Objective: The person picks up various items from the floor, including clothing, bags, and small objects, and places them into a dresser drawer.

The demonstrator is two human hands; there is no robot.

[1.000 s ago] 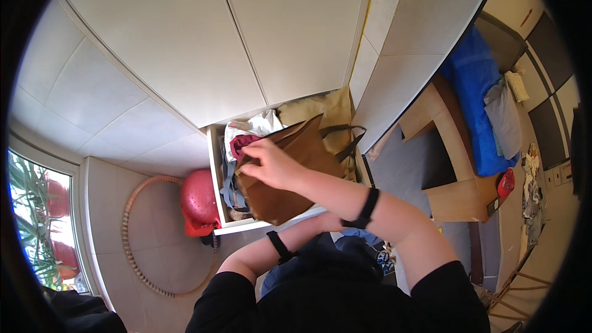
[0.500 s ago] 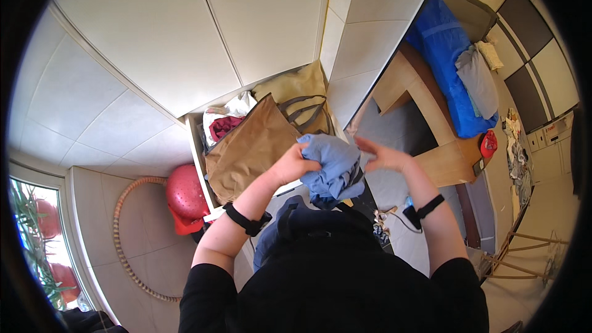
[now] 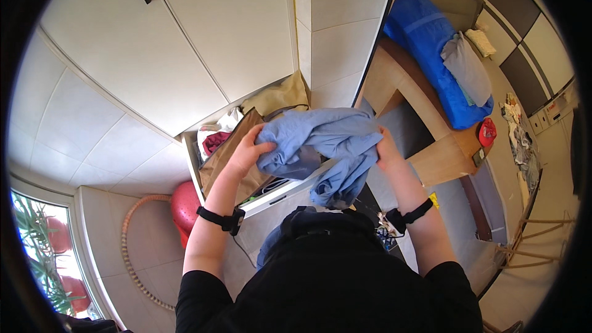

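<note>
A crumpled blue garment point(image 3: 333, 135) is stretched between my two hands, its lower part hanging in folds. My left hand point(image 3: 248, 153) is closed on its left end, with the thumb on top of the cloth. At the other end, my right hand point(image 3: 387, 149) grips the edge; some of its fingers are hidden behind the cloth. Beneath and beyond the garment stands an open drawer point(image 3: 193, 163) below the white cabinet. It holds a brown fabric bag point(image 3: 229, 154), partly covered by my left hand and the cloth, with a khaki cloth point(image 3: 280, 94) behind it.
White cabinet doors point(image 3: 179, 43) rise ahead. At left are a red ball point(image 3: 186, 206) and a striped hoop point(image 3: 126, 237) by the tiled wall. To the right lie a wooden frame point(image 3: 444, 160), a large blue bag point(image 3: 425, 43) and a red cap point(image 3: 487, 131).
The bundled blue garment has been spread wider as my hands moved apart. My right hand, open beside it before, now grips its right end. My view has shifted slightly right.
</note>
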